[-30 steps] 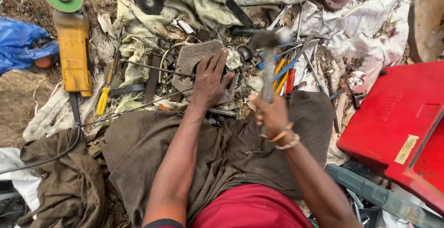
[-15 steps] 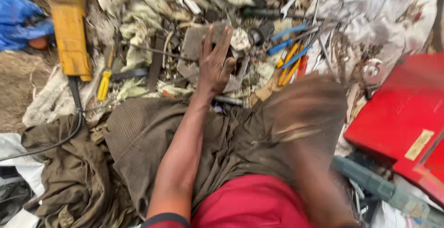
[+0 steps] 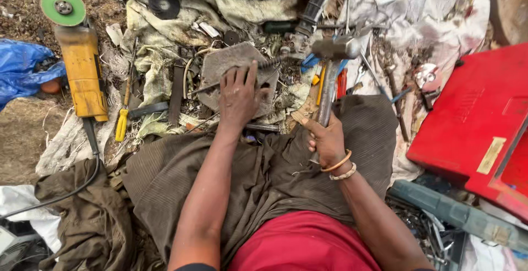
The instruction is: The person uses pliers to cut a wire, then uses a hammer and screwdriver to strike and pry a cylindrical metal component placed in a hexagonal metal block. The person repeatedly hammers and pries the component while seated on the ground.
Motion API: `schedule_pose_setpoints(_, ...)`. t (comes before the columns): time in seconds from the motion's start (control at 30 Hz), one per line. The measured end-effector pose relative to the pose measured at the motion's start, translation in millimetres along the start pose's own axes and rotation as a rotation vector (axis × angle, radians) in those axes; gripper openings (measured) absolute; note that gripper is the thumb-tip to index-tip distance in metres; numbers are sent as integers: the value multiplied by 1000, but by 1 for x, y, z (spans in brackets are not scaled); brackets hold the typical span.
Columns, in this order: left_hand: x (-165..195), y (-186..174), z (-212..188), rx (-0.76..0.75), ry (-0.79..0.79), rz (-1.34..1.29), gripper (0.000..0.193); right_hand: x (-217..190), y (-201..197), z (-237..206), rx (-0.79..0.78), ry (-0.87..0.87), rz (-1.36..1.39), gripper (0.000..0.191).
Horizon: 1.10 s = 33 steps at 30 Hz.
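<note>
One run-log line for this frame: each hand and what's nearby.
left hand: flat on metal plate | right hand: grips hammer, head up | nearby: yellow grinder, red case

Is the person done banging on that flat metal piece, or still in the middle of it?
Still in the middle, it seems. Done: the flat metal piece lies in place among the scrap. In hand: the left hand presses it down, and the right hand grips a hammer raised beside it. Left: the piece looks rough and bent, so finishing blows probably remain.
</note>
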State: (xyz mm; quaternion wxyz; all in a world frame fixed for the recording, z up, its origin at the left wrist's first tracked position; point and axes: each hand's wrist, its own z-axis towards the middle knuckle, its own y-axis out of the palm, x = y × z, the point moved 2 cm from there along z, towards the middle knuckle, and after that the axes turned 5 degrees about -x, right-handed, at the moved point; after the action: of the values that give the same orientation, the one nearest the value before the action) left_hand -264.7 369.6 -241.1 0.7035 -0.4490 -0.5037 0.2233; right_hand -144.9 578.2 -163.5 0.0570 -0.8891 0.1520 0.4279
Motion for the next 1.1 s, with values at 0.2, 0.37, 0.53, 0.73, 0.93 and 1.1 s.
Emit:
schedule_pose_setpoints(0.2, 3, 1, 28, -158, 72, 216, 31, 30, -5, 4, -99, 204, 303, 27)
schedule_pose_setpoints(0.37, 15, -22, 52, -429, -81, -54, 30, 41, -6, 13, -154, 194, 325, 25)
schedule_pose_setpoints(0.53, 17, -88, 54, -168, 133, 82, 28, 35, -4, 9, -78, 179, 132, 23)
schedule_pose_setpoints(0.73, -22, -127, -9, -576, -108, 161, 37, 27, 15, -1, -139, 67, 54, 23)
schedule_pose_setpoints(0.93, -25, -130, -49, -56, -9, 50, 24, -2, 21, -9, -70, -81, -160, 23)
schedule_pose_setpoints(1.1, -32, -123, -52, 34, -22, 5, 21, -29, 37, 0, -80, -234, -260, 27)
